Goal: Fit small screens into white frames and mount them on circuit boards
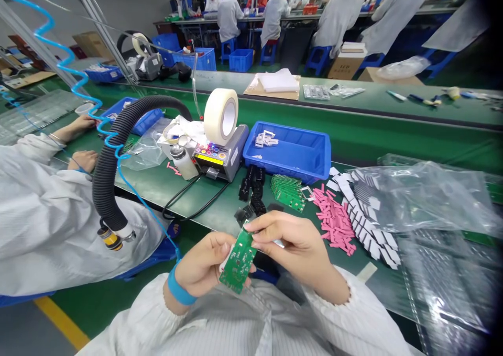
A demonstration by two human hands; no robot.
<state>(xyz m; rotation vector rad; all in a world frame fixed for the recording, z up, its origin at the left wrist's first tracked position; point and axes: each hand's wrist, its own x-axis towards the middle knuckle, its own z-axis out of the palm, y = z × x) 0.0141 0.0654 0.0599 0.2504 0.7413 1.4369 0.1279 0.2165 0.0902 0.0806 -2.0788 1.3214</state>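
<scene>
A green circuit board (238,264) with small parts on its face is held tilted in front of my body. My left hand (206,262), with a blue wrist band, grips its left edge, the thumb near the front and fingertips showing behind. With thumb and forefinger my right hand (288,241) pinches the board's upper end. A white piece shows behind the left edge, mostly hidden. Beyond my hands lie black parts (257,191), a row of green circuit boards (288,192), pink strips (334,220) and white pads (369,230).
A blue bin (291,146) with small white parts stands behind, left of it a tape dispenser (223,159) bearing a tape roll (222,116). A black hose (106,162) arches at left near a co-worker's sleeve (43,204). Plastic bags (432,193) and trays (448,282) lie right.
</scene>
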